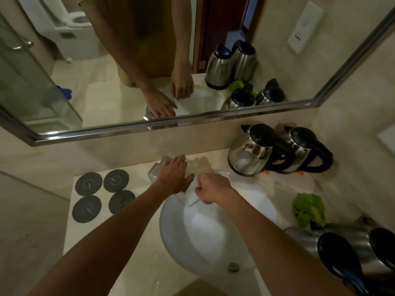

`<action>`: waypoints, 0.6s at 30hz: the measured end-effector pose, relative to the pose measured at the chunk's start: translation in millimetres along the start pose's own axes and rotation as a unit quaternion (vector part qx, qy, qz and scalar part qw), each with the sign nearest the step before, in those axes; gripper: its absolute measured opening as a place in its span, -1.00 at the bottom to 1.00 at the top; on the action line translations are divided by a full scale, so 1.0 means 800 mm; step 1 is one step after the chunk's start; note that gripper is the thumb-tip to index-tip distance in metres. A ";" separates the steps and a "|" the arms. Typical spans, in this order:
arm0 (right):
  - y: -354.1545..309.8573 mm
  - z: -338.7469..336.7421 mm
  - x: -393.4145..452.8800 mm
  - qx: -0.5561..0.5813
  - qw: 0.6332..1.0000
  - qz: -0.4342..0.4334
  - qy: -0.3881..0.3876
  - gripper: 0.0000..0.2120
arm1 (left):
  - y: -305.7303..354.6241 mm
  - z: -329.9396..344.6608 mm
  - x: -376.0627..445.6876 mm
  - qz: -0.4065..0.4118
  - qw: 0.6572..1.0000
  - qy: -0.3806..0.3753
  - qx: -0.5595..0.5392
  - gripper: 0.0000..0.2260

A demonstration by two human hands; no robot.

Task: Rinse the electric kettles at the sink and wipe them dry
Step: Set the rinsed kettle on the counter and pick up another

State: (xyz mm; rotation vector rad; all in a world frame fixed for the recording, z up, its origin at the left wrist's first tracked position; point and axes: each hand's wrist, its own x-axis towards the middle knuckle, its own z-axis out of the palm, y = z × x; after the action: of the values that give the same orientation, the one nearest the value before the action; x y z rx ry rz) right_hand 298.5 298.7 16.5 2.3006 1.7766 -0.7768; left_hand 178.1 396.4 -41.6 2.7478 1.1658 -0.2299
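My left hand (174, 178) lies flat over the chrome faucet (155, 173) at the back of the white sink (171, 227), fingers extended. Just to its right, my right hand (212, 188) grips a white cloth (193, 198) at the sink's far rim, fingers curled round it. Two steel electric kettles with black lids and handles stand upright at the back right, one (250, 154) beside the other (303, 150). Two more kettles (342, 242) lie at the near right, partly cut off by the frame edge.
Several round dark kettle bases (102, 195) sit on the counter left of the sink. A green cloth (310, 208) lies on the counter at the right. A framed mirror (192, 122) runs along the wall behind. The drain (233, 267) shows in the bowl.
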 end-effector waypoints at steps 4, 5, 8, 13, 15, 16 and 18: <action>0.001 -0.005 -0.007 0.001 1.000 0.002 0.002 -0.76 | 0.000 -0.009 0.001 0.023 1.000 -0.005 0.013 -0.50; 0.004 -0.007 -0.010 0.002 1.000 0.002 0.004 -0.77 | 0.001 -0.008 -0.001 0.025 1.000 -0.001 0.012 -0.51; 0.019 -0.015 -0.024 0.008 1.000 0.002 0.012 -0.81 | 0.006 -0.005 -0.010 0.009 1.000 0.002 0.005 -0.54; 0.075 -0.021 -0.055 0.020 1.000 0.020 0.002 -0.89 | 0.042 -0.016 -0.015 0.011 0.999 -0.013 0.032 -0.61; 0.107 -0.021 -0.069 0.021 0.999 0.038 -0.006 -0.89 | 0.070 -0.022 -0.013 0.022 0.999 -0.016 0.035 -0.65; 0.125 -0.021 -0.076 0.018 0.999 0.049 -0.012 -0.87 | 0.088 -0.024 -0.011 0.030 0.999 -0.019 0.029 -0.67; 0.161 -0.023 -0.089 0.009 0.997 0.074 -0.029 -0.77 | 0.133 -0.029 -0.006 0.054 0.998 -0.034 0.017 -0.69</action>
State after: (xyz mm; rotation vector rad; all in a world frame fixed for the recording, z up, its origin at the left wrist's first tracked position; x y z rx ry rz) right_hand 412.6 206.4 40.0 2.3626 1.5610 -0.8290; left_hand 253.3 324.5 -9.6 2.7981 1.0029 -0.3301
